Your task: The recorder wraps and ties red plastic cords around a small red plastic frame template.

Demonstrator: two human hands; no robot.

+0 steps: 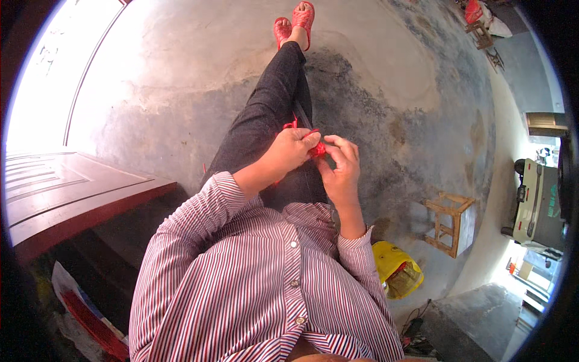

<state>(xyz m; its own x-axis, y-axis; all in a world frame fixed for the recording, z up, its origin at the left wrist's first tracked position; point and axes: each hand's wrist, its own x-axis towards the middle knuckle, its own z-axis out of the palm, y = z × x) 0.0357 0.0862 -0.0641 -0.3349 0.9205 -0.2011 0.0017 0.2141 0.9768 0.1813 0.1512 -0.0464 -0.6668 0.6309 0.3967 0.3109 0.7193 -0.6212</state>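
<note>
A small, bright red knotted piece (319,150), which looks like cord or yarn work, is held above my lap. My left hand (288,151) is closed, with thumb and forefinger pinching its left side. Red strands (292,124) stick out beyond the knuckles of that hand. On the other side, my right hand (341,172) bends thumb and fingers around the right end of the piece, the fingertips at its edge. The exact make of the piece is too small to tell, and part of it is hidden by my fingers.
My legs in dark trousers (265,99) stretch ahead, ending in red slippers (303,17). To the right stand a wooden stool (447,223) and a yellow bag (392,259). A brown panelled door (78,181) is at left. A vehicle (531,199) shows at far right.
</note>
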